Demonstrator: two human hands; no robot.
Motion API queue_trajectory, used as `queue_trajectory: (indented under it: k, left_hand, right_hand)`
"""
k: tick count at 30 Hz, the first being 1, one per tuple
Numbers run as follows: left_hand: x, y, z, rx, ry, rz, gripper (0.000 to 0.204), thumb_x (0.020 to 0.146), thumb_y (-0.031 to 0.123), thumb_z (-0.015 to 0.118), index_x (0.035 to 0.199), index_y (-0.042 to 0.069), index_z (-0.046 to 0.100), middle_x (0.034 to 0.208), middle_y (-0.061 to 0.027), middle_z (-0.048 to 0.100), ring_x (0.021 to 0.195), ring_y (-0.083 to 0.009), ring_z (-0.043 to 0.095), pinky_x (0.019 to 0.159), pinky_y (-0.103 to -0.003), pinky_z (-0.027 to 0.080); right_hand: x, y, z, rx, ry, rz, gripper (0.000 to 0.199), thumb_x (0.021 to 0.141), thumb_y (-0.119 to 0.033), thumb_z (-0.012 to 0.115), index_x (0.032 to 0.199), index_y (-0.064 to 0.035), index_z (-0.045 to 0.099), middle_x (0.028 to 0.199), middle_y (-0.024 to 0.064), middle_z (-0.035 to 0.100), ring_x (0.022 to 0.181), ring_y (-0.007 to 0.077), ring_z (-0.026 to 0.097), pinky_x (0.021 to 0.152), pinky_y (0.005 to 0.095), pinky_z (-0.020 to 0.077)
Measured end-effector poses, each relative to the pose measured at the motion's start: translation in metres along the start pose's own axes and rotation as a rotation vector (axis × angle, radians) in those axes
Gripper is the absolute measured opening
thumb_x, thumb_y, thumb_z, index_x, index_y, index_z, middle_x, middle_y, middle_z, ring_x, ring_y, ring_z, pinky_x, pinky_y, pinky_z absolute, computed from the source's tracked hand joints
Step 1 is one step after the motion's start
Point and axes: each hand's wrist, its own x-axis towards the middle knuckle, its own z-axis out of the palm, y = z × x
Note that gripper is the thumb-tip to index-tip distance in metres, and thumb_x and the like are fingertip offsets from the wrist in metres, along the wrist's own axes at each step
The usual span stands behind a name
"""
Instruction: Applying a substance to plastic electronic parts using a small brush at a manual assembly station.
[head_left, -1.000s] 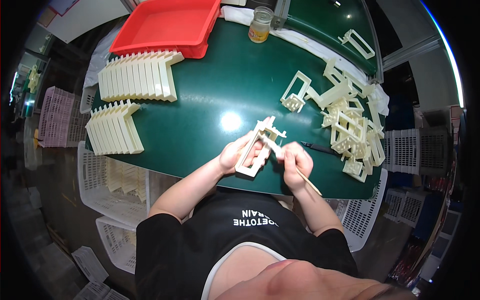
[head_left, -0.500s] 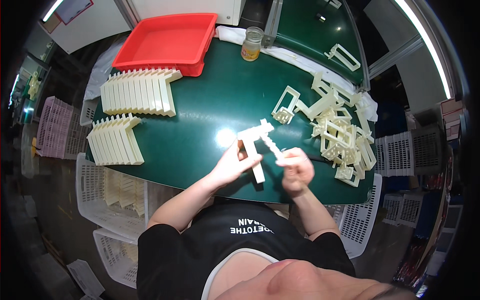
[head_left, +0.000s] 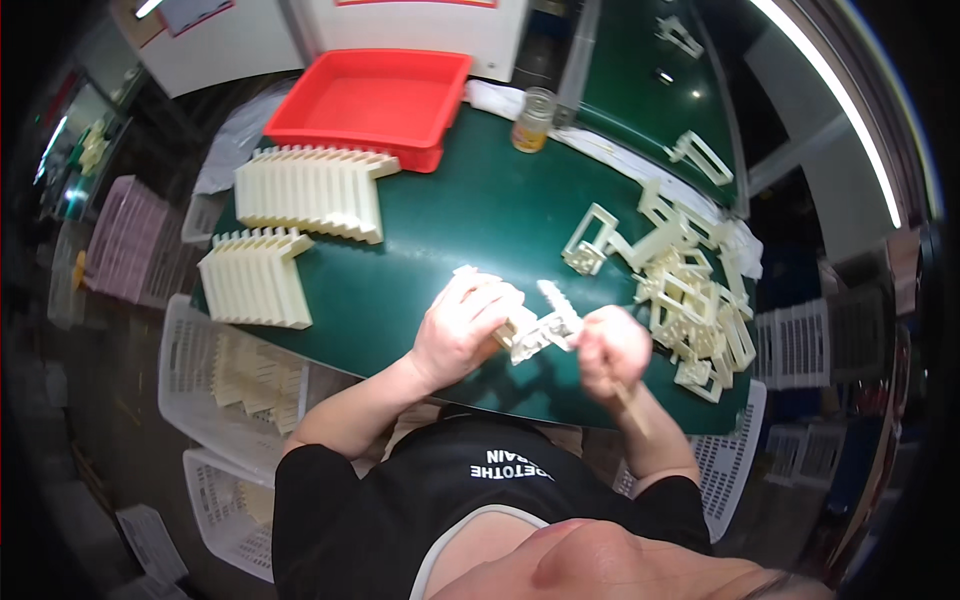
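My left hand (head_left: 455, 332) is closed around a cream plastic frame part (head_left: 538, 338), and its fingers cover much of it. An openwork end of the part sticks out toward the right hand. My right hand (head_left: 613, 350) is closed on a slim stick-like tool (head_left: 630, 405), whose tan shaft comes out below the fist. A pale, jagged strip (head_left: 553, 297) shows beyond the part, in line with that shaft. It looks like the tool's head, though its exact kind is unclear. Both hands are just above the green table (head_left: 455, 215), near its front edge.
Two rows of cream parts (head_left: 305, 195) stand at the left, below a red tray (head_left: 370, 110). A loose pile of frame parts (head_left: 690, 290) lies at the right, with one frame (head_left: 592, 240) beside it. A glass jar (head_left: 534, 120) stands at the back. White crates (head_left: 225, 390) flank the table.
The left hand has turned the frame part over, so its openwork end now points right. The right hand has shifted slightly right and turned, showing the tool's shaft. The head view has shifted slightly.
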Motion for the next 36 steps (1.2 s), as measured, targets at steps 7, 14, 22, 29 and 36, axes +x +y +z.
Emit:
queue_trajectory:
  k: [7, 14, 22, 29, 36]
  left_hand:
    - [-0.029, -0.082, -0.163, -0.059, 0.565, -0.546, 0.05, 0.08, 0.008, 0.071, 0.123, 0.0, 0.048, 0.111, -0.0115, 0.056, 0.099, -0.0184, 0.058, 0.084, -0.033, 0.048]
    - [-0.17, -0.193, -0.307, 0.805, 0.511, -1.188, 0.049, 0.093, 0.043, 0.05, 0.111, -0.001, 0.061, 0.094, -0.0219, 0.066, 0.089, -0.0302, 0.065, 0.078, -0.04, 0.046]
    - [-0.205, -0.204, -0.282, 0.417, 0.3, -1.38, 0.045, 0.096, 0.037, 0.042, 0.122, 0.003, 0.058, 0.12, -0.0213, 0.06, 0.112, -0.0346, 0.056, 0.096, -0.039, 0.042]
    - [-0.113, -0.121, -0.238, -0.04, 0.462, -0.917, 0.034, 0.097, 0.022, 0.049, 0.128, 0.01, 0.056, 0.105, -0.005, 0.06, 0.098, -0.0125, 0.056, 0.082, -0.027, 0.047]
    - [-0.019, -0.041, -0.147, -0.399, -0.074, -0.623, 0.042, 0.094, 0.015, 0.053, 0.134, 0.003, 0.049, 0.119, -0.0081, 0.059, 0.111, -0.0154, 0.054, 0.094, -0.03, 0.043]
  right_hand:
    - [0.042, 0.141, -0.103, -0.366, 0.009, 0.153, 0.024, 0.094, -0.017, 0.055, 0.105, 0.0007, 0.066, 0.094, 0.0074, 0.068, 0.083, 0.017, 0.064, 0.071, 0.0292, 0.0502]
    - [0.058, 0.3, -0.154, -1.007, -0.222, 0.266, 0.031, 0.09, -0.027, 0.059, 0.115, -0.0089, 0.06, 0.109, 0.0164, 0.063, 0.102, 0.0348, 0.06, 0.081, 0.0423, 0.0487]
    - [0.05, 0.319, -0.158, -0.859, -0.487, 0.501, 0.016, 0.085, -0.014, 0.06, 0.098, -0.0038, 0.061, 0.092, 0.0203, 0.064, 0.087, 0.0378, 0.061, 0.073, 0.044, 0.0489]
    - [0.024, 0.324, -0.18, -0.812, -0.263, 0.572, 0.008, 0.079, -0.003, 0.06, 0.086, -0.0034, 0.059, 0.075, 0.0191, 0.062, 0.073, 0.0382, 0.061, 0.066, 0.0424, 0.0484]
    - [0.1, 0.137, -0.148, -0.132, 0.01, 0.36, 0.008, 0.087, -0.003, 0.06, 0.094, 0.0004, 0.061, 0.091, 0.0052, 0.064, 0.087, 0.012, 0.058, 0.082, 0.0251, 0.0445]
